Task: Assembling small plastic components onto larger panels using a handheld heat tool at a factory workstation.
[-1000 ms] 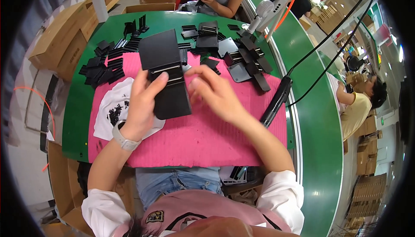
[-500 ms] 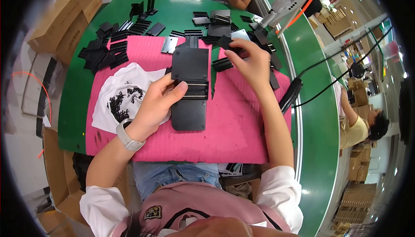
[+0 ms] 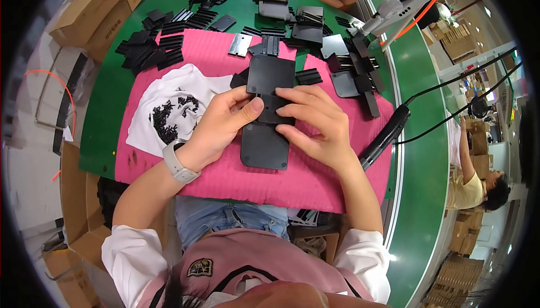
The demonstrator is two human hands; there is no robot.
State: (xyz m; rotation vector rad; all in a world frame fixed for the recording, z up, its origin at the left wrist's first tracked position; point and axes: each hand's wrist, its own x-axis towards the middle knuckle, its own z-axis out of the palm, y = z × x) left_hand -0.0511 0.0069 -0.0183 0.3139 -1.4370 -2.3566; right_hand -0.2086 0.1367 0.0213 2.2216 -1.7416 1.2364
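On the pink foam mat covering the green table, a long flat black plastic plate lies lengthwise, near end toward the person. Left hand presses on its middle from the left, thumb on top, grip closed on the plate's edge. Right hand rests across the middle from the right, fingers lying flat on the plate rather than curled round it. Left of the hands sits a white cloth scattered with small black screws. Right of them lies a black electric screwdriver with its cable. Farther off, stacks of black plastic parts crowd the table.
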